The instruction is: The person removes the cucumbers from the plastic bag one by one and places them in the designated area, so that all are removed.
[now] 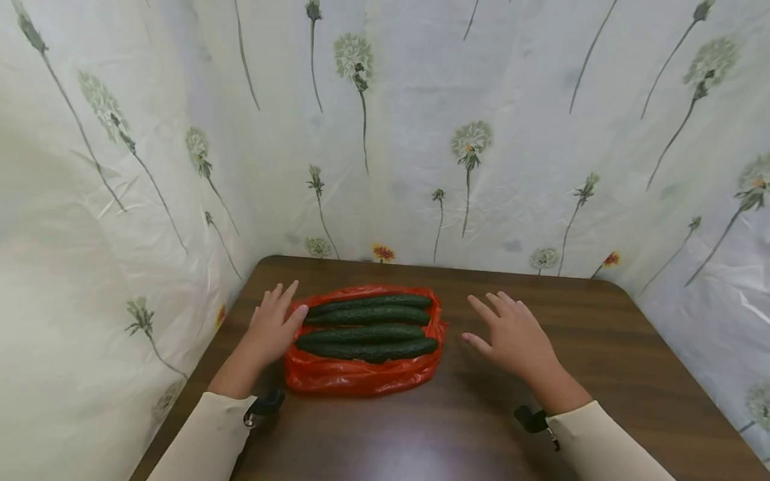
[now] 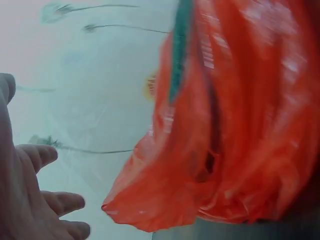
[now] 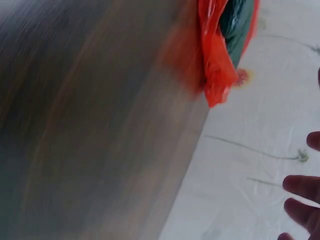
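Several dark green cucumbers [image 1: 373,314] lie side by side in an opened red plastic bag [image 1: 361,381] on the table. My left hand [image 1: 273,327] is at the bag's left end with its fingers spread; whether the thumb touches the bag cannot be told from the head view. In the left wrist view, the left hand [image 2: 22,185] appears apart from the crumpled bag [image 2: 250,125], and one cucumber [image 2: 181,55] shows at its edge. To the right of the bag, my right hand [image 1: 517,337] hovers over the table with loosely extended fingers, holding nothing.
The brown wooden table [image 1: 601,374] has rounded far corners. A pale curtain or sheet [image 1: 409,133] printed with dandelions stands behind the table and along both sides. A dark strap device [image 1: 265,404] sits at each wrist, by the light sleeves.
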The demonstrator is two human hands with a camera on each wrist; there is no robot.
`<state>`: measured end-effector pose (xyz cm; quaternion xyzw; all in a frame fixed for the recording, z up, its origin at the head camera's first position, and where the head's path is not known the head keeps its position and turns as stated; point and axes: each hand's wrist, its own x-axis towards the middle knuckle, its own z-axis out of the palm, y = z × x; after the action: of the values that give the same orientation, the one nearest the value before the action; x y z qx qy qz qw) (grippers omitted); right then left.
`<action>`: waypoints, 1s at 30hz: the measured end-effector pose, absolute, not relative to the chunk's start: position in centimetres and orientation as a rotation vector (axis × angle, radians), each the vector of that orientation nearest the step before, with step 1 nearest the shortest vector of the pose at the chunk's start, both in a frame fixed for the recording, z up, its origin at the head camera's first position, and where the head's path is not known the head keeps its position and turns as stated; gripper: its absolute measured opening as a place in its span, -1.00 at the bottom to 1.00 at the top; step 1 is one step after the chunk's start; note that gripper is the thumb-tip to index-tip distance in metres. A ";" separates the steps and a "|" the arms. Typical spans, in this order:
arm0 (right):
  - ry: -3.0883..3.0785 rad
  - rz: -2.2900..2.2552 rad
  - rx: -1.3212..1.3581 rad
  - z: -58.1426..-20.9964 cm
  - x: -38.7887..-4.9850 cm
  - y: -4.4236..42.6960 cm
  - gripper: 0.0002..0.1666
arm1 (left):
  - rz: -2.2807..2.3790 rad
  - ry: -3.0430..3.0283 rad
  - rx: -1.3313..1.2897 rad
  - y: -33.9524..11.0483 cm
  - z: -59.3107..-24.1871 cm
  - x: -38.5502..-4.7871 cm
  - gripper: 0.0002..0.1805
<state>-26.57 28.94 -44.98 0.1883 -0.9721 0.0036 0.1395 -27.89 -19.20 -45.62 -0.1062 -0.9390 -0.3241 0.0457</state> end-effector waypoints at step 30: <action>-2.769 0.331 0.561 -46.6 -27.8 21.5 -0.06 | -1.416 -2.721 -0.306 -19.8 -50.1 -27.7 -0.34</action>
<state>-27.77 21.46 -46.60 0.1951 -0.9627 0.1152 0.1480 -27.74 -19.84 -50.06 -0.0993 -0.8823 -0.4592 0.0293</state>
